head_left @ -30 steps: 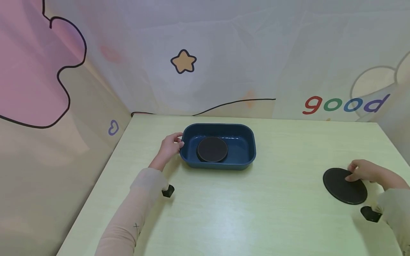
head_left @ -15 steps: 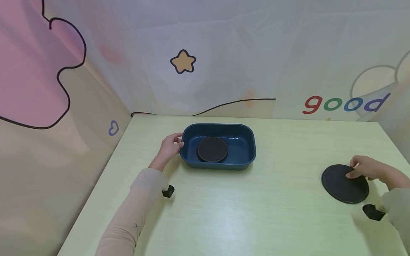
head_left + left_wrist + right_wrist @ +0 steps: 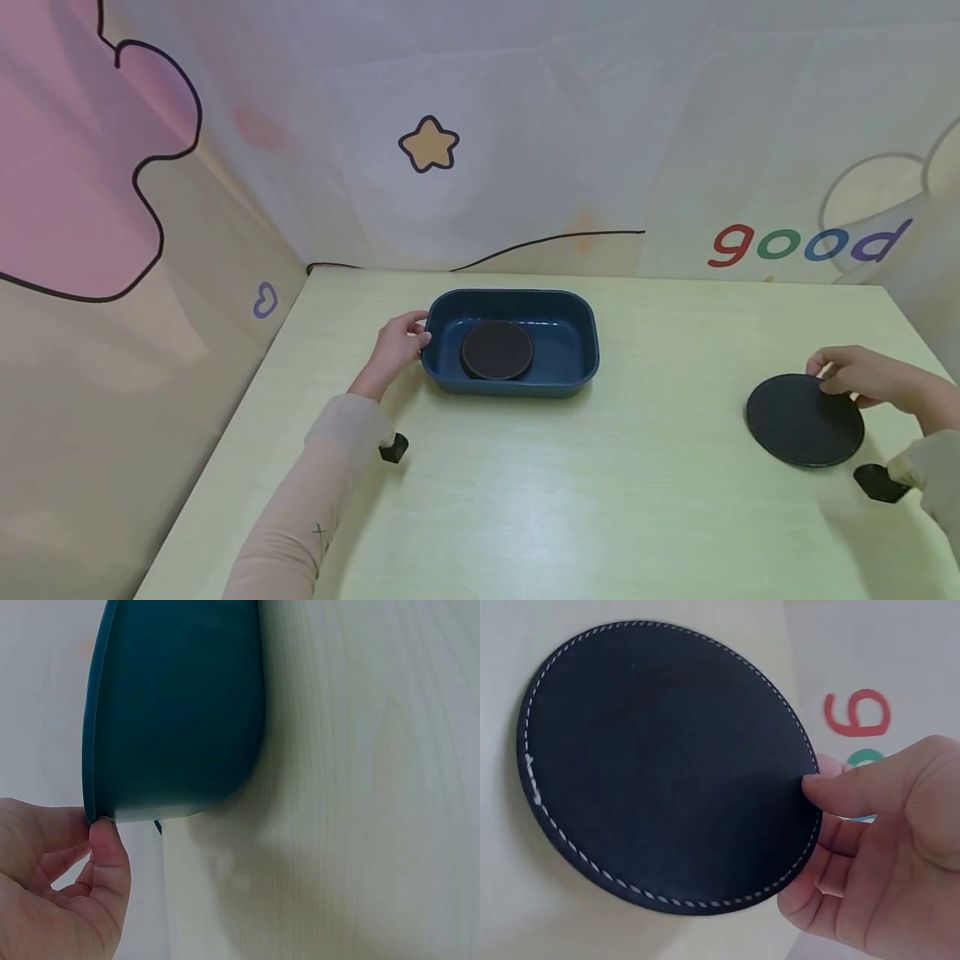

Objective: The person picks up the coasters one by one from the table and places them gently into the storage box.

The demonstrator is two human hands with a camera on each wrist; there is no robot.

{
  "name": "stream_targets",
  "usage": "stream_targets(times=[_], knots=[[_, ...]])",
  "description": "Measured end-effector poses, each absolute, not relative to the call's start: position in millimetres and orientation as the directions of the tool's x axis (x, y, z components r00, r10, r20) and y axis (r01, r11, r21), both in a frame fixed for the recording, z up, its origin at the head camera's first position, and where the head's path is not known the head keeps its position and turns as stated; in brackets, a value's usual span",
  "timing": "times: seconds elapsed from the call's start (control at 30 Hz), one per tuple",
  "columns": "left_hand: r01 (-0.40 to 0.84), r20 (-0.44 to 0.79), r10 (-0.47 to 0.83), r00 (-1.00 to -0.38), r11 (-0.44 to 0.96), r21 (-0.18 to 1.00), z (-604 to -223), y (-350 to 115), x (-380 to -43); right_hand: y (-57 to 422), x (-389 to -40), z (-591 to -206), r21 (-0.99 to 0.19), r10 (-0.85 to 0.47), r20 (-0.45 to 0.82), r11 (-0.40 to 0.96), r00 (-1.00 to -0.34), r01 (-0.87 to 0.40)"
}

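Observation:
My right hand point(image 3: 862, 375) pinches the edge of a round black coaster point(image 3: 805, 421) at the right side of the table. Light stitching runs round the rim of this coaster point(image 3: 667, 765) in the right wrist view, with the thumb on its face and the fingers behind it. My left hand point(image 3: 397, 342) holds the left rim of a dark blue rectangular dish point(image 3: 562, 388), thumb and fingertips pinching the edge, as the left wrist view shows. Inside the dish, left of its middle, lies a stack of round black coasters point(image 3: 497, 350).
The pale wooden table point(image 3: 525, 500) runs back to a printed cloth wall point(image 3: 525, 167) with a star and the word "good". Another cloth panel point(image 3: 195, 350) borders the left edge. A small black camera block point(image 3: 393, 448) hangs under the left wrist.
My right hand has raised the coaster and moved it slightly back and to the left, showing more of its face. The left hand and the dish have stayed in place.

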State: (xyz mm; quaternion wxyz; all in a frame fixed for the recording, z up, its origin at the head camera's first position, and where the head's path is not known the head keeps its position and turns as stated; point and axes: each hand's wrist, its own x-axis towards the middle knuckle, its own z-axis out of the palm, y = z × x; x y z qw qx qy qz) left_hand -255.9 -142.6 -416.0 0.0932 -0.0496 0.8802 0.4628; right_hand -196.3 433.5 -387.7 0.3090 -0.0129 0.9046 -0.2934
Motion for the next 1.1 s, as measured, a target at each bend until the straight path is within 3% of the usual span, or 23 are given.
stream_targets(times=[0.4,0.83,1.1], knots=[[-0.179,-0.214,-0.002,-0.977,0.559,0.810,-411.7,-142.2,-255.7,421.2,-203.9,-367.3,-0.623,-0.218,-0.508,0.761,-0.833,0.180],[-0.196,-0.230,-0.009,-0.973,0.555,0.809,-413.1,-143.1,-256.5,397.6,-211.9,-359.4,-0.805,-0.262,-0.361,0.572,-0.895,0.158],[-0.201,-0.236,-0.008,-0.972,0.552,0.810,-414.3,-142.6,-255.9,373.0,-216.0,-355.8,-0.909,-0.353,-0.270,0.402,-0.896,0.116]])
